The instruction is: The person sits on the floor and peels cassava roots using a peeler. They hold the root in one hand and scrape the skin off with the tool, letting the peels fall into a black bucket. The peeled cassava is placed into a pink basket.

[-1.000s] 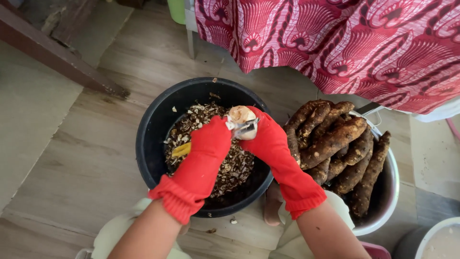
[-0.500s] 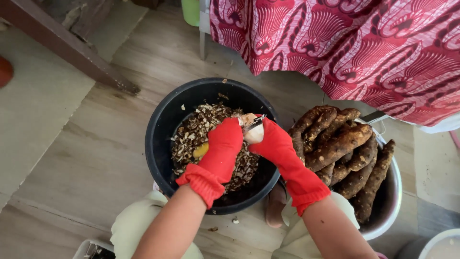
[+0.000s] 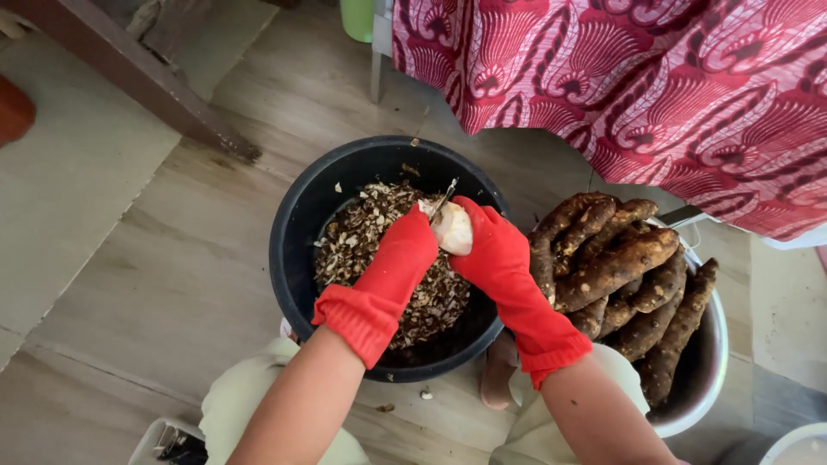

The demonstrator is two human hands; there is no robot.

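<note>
Head view looks down at two arms in red rubber gloves. Both hands are over a black tub (image 3: 297, 224) that sits on the floor between the person's knees. Left hand (image 3: 405, 254) is shut around a small knife (image 3: 444, 200), and only the thin blade tip peeks out past the glove. Right hand (image 3: 491, 250) is shut around a pale root piece (image 3: 453, 228), with its fingers curled behind it. That piece is above the middle of the tub, between the two gloves, and the blade touches its top. It looks creamy white and smooth, with most of its brown skin gone. I think the knife could slip, because the peeled piece may be slick, and then the blade could nick the right glove. Brown and white peel bits (image 3: 366, 232) fill the tub. Just to the right, a white bowl (image 3: 715, 379) holds a heap of long brown roots (image 3: 616, 263) with rough skin. Farther off hangs a red patterned cloth (image 3: 646, 77).
</note>
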